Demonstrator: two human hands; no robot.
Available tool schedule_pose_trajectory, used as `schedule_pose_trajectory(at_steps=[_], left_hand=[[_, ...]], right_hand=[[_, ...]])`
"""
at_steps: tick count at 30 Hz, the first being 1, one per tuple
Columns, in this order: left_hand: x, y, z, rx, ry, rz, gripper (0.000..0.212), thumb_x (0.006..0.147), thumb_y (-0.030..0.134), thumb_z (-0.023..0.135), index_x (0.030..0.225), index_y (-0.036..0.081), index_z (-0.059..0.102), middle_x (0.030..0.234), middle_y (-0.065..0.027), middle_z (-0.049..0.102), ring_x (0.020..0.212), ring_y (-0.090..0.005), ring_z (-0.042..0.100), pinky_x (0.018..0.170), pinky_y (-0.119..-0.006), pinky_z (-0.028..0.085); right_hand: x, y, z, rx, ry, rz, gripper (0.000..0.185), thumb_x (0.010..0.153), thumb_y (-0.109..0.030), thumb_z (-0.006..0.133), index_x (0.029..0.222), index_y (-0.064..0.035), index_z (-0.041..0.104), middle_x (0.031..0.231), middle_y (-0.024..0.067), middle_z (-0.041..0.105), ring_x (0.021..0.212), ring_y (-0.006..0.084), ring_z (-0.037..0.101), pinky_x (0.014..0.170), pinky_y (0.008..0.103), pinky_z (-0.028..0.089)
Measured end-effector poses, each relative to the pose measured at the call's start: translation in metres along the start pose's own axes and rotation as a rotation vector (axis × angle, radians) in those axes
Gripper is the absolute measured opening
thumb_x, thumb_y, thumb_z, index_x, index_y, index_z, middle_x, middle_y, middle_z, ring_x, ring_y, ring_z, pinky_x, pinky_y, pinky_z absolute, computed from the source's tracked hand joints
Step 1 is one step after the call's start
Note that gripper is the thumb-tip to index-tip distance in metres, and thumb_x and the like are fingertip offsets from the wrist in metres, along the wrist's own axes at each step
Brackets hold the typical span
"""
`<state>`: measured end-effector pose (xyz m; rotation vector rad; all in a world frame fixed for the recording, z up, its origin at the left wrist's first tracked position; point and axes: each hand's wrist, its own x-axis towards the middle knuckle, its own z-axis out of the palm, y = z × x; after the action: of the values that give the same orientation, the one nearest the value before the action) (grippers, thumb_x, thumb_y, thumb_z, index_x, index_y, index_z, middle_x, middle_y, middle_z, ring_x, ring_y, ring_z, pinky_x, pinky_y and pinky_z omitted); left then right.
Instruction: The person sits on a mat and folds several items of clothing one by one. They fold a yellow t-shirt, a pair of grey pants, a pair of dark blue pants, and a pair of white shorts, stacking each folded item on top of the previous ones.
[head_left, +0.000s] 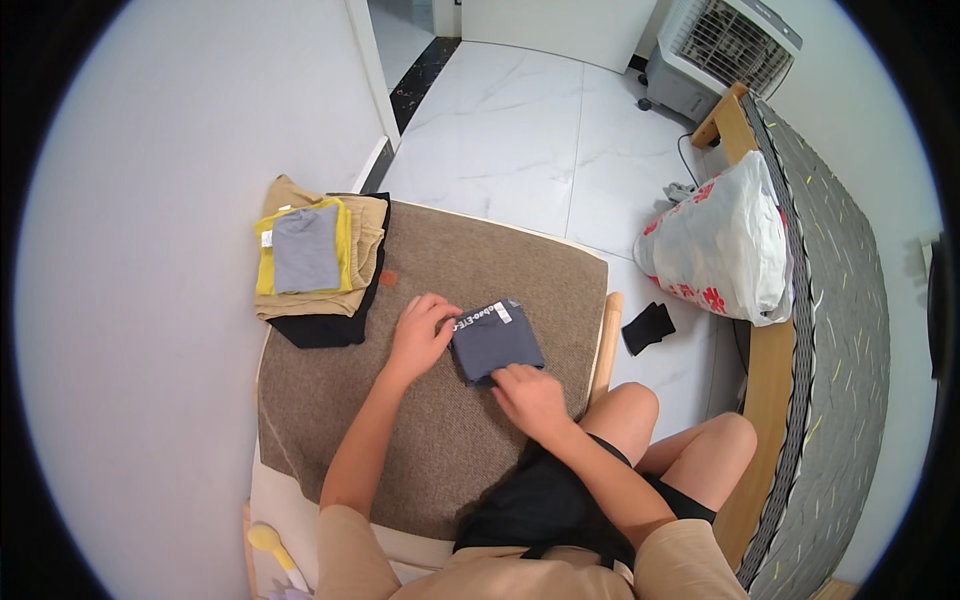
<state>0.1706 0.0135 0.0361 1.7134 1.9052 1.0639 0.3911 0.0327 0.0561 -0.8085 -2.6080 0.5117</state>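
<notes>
A small folded dark grey-blue garment (499, 345) with a white tag and printed lettering lies on the brown cushion mat (480, 247) before me. At its upper left corner, my left hand (426, 334) touches the edge with bent fingertips. My right hand (529, 394) rests at the near edge, its fingers curled over the cloth; whether they pinch it cannot be told. A stack of folded clothes lies at the mat's left end: a grey garment (306, 251) on top, a yellow one (266, 277) under it, then beige (367, 232) and black (322, 332) ones.
Right of the seat, a white plastic bag (720, 247) with red print leans against the wooden bed frame (769, 375). A black cloth item (649, 328) lies on the tiled floor. An air cooler (720, 56) stands beyond. A yellow-headed brush or massager (274, 547) lies at lower left.
</notes>
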Motion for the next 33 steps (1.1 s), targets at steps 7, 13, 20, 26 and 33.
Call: schedule_pose_trajectory(at_steps=[7,13,20,26,33], left_hand=[[0.049,0.019,0.035,0.184,-0.138,-0.079,0.023,0.083,0.030,0.062,0.087,0.008,0.068,0.093,-0.0069,0.058,0.098,-0.0265,0.051,0.088,-0.040,0.038],[0.067,0.022,0.061,0.292,-0.237,-0.119,0.023,0.080,0.033,0.064,0.079,0.010,0.067,0.091,-0.0075,0.057,0.094,-0.0269,0.051,0.085,-0.041,0.038],[0.065,0.000,0.079,0.182,-0.153,-0.018,0.016,0.081,0.027,0.064,0.081,0.010,0.064,0.090,-0.0045,0.055,0.094,-0.0251,0.050,0.086,-0.039,0.035],[0.054,-0.012,0.092,0.184,-0.018,0.113,0.013,0.082,0.022,0.065,0.081,0.010,0.062,0.090,-0.0033,0.054,0.094,-0.0235,0.049,0.087,-0.039,0.035],[0.049,0.003,0.085,0.272,0.092,0.116,0.025,0.082,0.019,0.063,0.104,0.007,0.060,0.106,-0.0082,0.054,0.104,-0.0266,0.048,0.094,-0.043,0.034]], right_hand=[[-0.014,0.041,-0.033,-0.039,0.028,0.061,0.025,0.072,-0.012,0.067,0.094,-0.0063,0.059,0.088,0.0063,0.057,0.083,0.0245,0.058,0.068,0.0354,0.048],[-0.014,0.040,-0.029,-0.046,-0.086,-0.035,0.052,0.073,-0.022,0.069,0.120,-0.0075,0.053,0.129,0.0106,0.048,0.118,0.0284,0.046,0.094,0.0397,0.042],[-0.021,0.037,-0.018,-0.134,-0.233,-0.049,0.059,0.075,-0.033,0.069,0.126,-0.0092,0.051,0.139,0.0111,0.040,0.128,0.0293,0.037,0.104,0.0432,0.033],[-0.028,0.040,-0.006,-0.168,-0.287,-0.039,0.059,0.077,-0.039,0.067,0.127,-0.0115,0.052,0.143,0.0106,0.035,0.133,0.0301,0.031,0.106,0.0456,0.029],[-0.026,0.039,-0.013,-0.140,-0.296,-0.048,0.059,0.078,-0.038,0.065,0.128,-0.0104,0.050,0.143,0.0114,0.035,0.134,0.0315,0.029,0.107,0.0474,0.027]])
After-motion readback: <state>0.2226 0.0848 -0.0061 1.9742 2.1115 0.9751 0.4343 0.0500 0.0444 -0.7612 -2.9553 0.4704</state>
